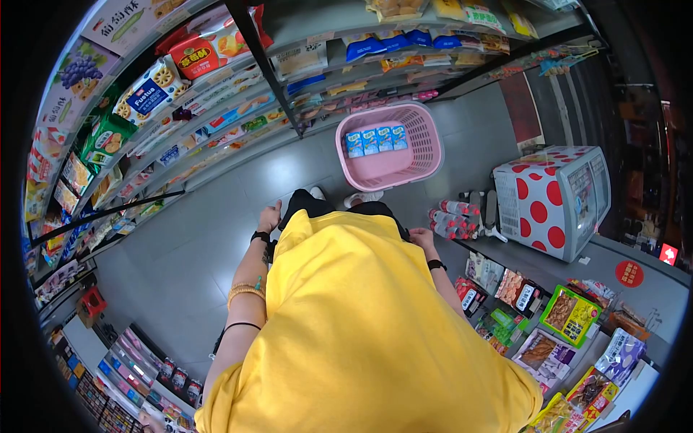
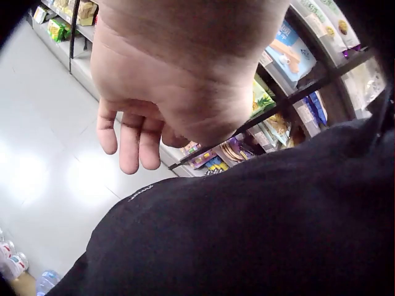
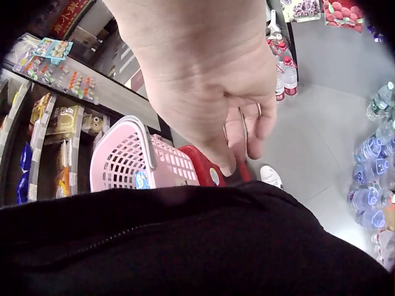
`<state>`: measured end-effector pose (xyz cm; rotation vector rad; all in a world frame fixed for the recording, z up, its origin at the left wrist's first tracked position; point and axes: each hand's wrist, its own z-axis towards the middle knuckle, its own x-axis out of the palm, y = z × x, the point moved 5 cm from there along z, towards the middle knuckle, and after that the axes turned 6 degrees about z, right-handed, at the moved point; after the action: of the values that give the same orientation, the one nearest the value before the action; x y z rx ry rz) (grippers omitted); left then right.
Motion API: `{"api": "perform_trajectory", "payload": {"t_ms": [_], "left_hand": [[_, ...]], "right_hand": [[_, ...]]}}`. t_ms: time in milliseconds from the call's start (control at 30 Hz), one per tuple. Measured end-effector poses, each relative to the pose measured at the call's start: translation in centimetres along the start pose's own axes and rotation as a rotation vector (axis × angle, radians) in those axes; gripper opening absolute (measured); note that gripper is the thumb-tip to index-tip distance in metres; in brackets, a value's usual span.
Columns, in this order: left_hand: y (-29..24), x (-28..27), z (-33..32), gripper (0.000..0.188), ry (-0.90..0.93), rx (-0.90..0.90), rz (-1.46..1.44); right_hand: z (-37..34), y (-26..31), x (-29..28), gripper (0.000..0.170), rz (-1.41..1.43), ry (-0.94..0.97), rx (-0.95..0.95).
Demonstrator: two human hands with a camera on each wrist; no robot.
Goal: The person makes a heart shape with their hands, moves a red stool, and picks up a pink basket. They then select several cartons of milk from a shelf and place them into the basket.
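My left hand (image 1: pixel 270 216) hangs beside the left thigh of the black trousers, fingers loosely bent and holding nothing. In the left wrist view, that hand's fingers (image 2: pixel 129 145) dangle over the grey floor. On the other side, my right hand (image 1: pixel 421 237) is down by the right thigh, its fingers (image 3: pixel 250 135) loosely curled close to the black fabric. Ahead of the feet stands a pink basket (image 1: pixel 432 148) with slotted walls. Inside it, a row of several blue cartons (image 1: pixel 370 141) lies toward the far left side.
Shelves of packaged snacks (image 1: pixel 206 50) run along the left and front. At the right, a red-dotted display freezer (image 1: pixel 538 202) stands behind bottles (image 1: pixel 456 216) with red caps and labels. More snack packs (image 1: pixel 570 315) lie at the lower right. In the right wrist view, a red object (image 3: pixel 200 165) shows beside the basket.
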<state>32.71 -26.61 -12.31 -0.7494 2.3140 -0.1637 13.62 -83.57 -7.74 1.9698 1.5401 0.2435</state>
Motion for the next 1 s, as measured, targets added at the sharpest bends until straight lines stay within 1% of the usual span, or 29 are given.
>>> {"api": "perform_trajectory", "payload": {"t_ms": [100,200,300,400,500,600,700,800,900,1000], "left_hand": [[-0.6,-0.7,-0.8,0.074,0.044,-0.035,-0.004],[0.0,-0.1,0.2,0.073,-0.035,0.044,0.068],[0.0,-0.4,0.6,0.073,0.068,0.0,0.094],[-1.2,-1.1,-0.1,0.072,0.1,0.004,0.104],[-2.4,-1.7,-0.5,0.071,0.08,0.04,0.11],[-2.2,-1.1,0.2,0.069,0.062,0.058,0.131],[-2.1,-1.1,0.0,0.066,0.065,0.048,0.143],[-1.9,-0.8,0.4,0.063,0.087,0.069,0.174],[-1.2,-0.8,0.1,0.061,0.057,0.065,0.123],[-0.5,-0.6,-0.2,0.058,-0.052,0.099,0.071]], "right_hand": [[0.2,-0.5,-0.1,0.018,0.042,0.012,-0.002],[-0.1,-0.7,-0.2,0.018,-0.028,0.011,-0.005],[-0.8,-0.8,-0.2,0.016,-0.033,0.005,-0.011],[-1.1,-1.2,-0.2,0.014,0.027,0.003,-0.033],[-1.4,-1.4,0.0,0.014,0.07,-0.003,-0.005],[-1.8,-0.9,0.2,0.013,-0.009,-0.002,-0.003],[-1.7,-0.4,0.5,0.011,-0.017,0.02,0.01],[-1.4,-0.4,0.6,0.015,-0.028,0.009,0.013],[-0.1,-1.3,0.8,0.016,0.083,0.043,-0.013],[0.7,-2.0,0.8,0.016,0.106,0.035,0.003]]}}
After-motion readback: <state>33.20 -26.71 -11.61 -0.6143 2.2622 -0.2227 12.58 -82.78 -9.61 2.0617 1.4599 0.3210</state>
